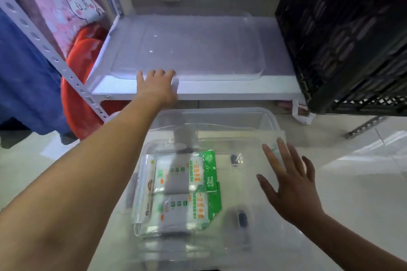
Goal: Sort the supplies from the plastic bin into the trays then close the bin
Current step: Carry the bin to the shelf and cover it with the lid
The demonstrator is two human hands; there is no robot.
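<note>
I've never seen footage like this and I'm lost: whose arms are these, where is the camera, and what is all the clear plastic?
There is no machine here. A person wears a camera on the head, looking down at their own two bare arms. The left hand reaches up to the white shelf and touches the front edge of a clear plastic lid lying on it. The right hand is spread open over a clear plastic bin on the floor and holds nothing. Inside the bin lie two green and white packets and a few small dark items too blurred to name. A black crate stands on the right, and red and blue cloth sits on the left.
</note>
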